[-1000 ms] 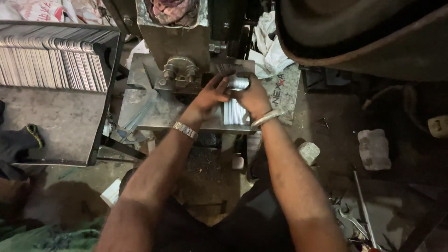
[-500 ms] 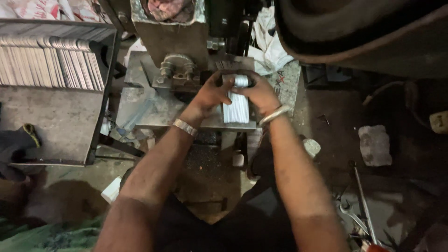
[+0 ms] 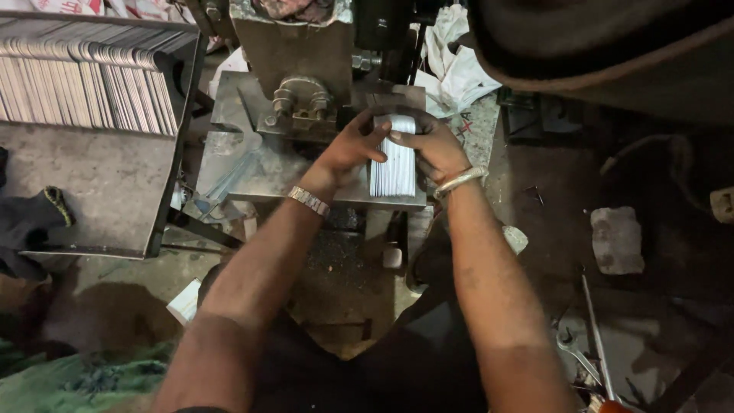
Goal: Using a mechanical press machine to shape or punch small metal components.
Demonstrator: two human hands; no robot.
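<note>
A stack of thin shiny metal strips [image 3: 394, 164] stands on edge on the steel press bed [image 3: 252, 164]. My left hand [image 3: 350, 147] grips the stack's far end from the left, a metal watch on its wrist. My right hand [image 3: 430, 145] holds the same end from the right, a metal bangle on its wrist. The fingertips of both hands meet over the top of the stack. Just behind them rises the press's grey block with a bolted clamp [image 3: 300, 99].
A grey tray [image 3: 92, 176] at the left holds a long row of upright metal strips [image 3: 84, 84]. White cloth [image 3: 451, 61] lies behind the press. A stone block [image 3: 616, 239], a rod and a wrench [image 3: 577, 348] lie on the dirty floor at the right.
Both hands have stayed on the stack at the press bed; they have closed together over its far end. The view has shifted slightly.
</note>
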